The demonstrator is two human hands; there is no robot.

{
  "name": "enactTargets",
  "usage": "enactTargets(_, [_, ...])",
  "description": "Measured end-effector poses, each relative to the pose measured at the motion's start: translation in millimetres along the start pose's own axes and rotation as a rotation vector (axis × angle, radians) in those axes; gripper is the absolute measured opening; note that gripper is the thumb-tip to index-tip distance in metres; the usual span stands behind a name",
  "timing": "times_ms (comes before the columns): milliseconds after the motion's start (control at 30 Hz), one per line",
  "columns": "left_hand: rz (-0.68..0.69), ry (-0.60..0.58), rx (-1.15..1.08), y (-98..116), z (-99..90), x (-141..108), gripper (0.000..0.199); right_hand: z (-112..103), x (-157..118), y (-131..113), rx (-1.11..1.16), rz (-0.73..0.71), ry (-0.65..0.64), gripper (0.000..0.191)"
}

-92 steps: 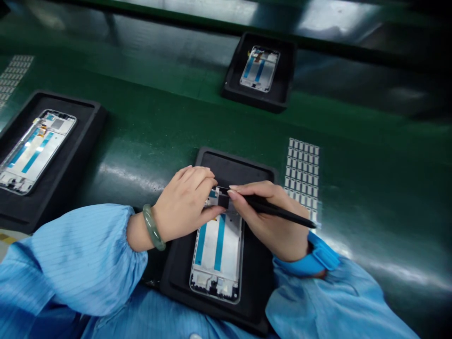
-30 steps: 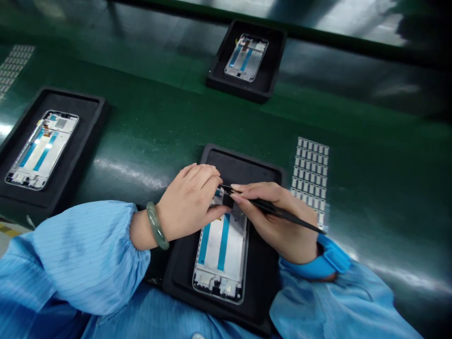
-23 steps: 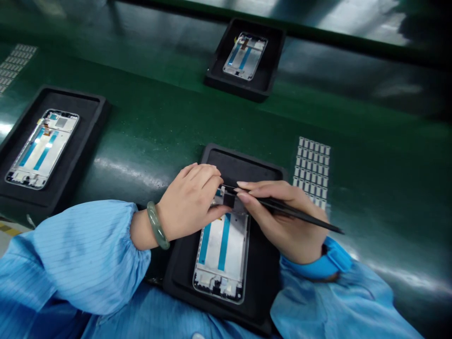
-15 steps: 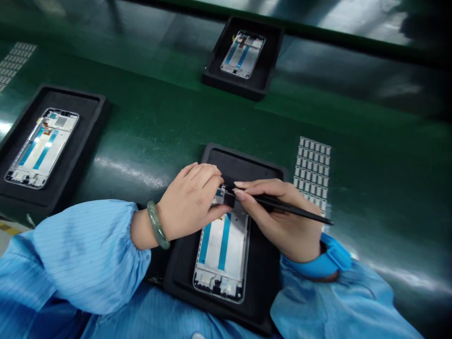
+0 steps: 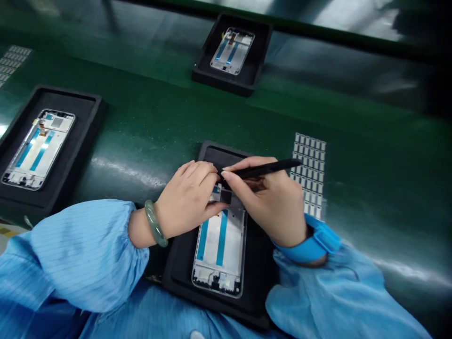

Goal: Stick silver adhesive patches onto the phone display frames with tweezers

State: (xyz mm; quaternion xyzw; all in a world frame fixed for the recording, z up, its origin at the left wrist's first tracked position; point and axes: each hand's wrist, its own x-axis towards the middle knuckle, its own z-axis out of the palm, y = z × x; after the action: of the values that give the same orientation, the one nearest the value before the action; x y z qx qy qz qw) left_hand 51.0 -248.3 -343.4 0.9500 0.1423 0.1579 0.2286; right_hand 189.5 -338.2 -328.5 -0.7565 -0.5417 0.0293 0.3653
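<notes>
A white phone frame (image 5: pixel 219 249) with two blue strips lies in a black tray (image 5: pixel 256 278) right in front of me. My left hand (image 5: pixel 185 200), with a green bangle at the wrist, rests its fingertips on the frame's upper end, next to a small dark part (image 5: pixel 225 195). My right hand (image 5: pixel 270 202) holds black tweezers (image 5: pixel 263 169), their tips meeting my left fingertips above that part. Whether the left fingers pinch the part is hidden.
The trays sit on a green conveyor belt (image 5: pixel 148 122). A second tray with a phone frame (image 5: pixel 37 148) is at the left, a third (image 5: pixel 232 44) at the far middle. A sheet of small grey pads (image 5: pixel 310 167) lies right of my tray; another sheet (image 5: pixel 12 59) at far left.
My right hand has turned, so the tweezers' rear end rose from pointing lower right to lying nearly level. The far tray has drifted left. My left hand stayed on the frame.
</notes>
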Motion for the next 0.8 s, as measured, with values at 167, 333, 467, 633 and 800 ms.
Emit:
enactTargets(167, [0.01, 0.007, -0.014, -1, -0.6, 0, 0.034, 2, -3, 5, 0.039, 0.009, 0.061, 0.011])
enactTargets(333, [0.015, 0.021, -0.014, -2, -1.6, 0, 0.025, 0, -9, 8, 0.044, -0.022, 0.1, 0.008])
enactTargets(467, [0.002, 0.054, 0.003, -2, -0.4, 3, 0.011, -1, -11, 8, 0.092, 0.025, 0.143, 0.01])
enactTargets(633, [-0.038, 0.068, 0.04, -2, 2.2, 8, 0.009, 1, -11, 9, 0.098, -0.023, 0.097, 0.01])
enactTargets(800, [-0.058, 0.063, 0.11, -1, 2.3, 12, 0.009, 1, -10, 5, 0.018, -0.079, 0.112, 0.007])
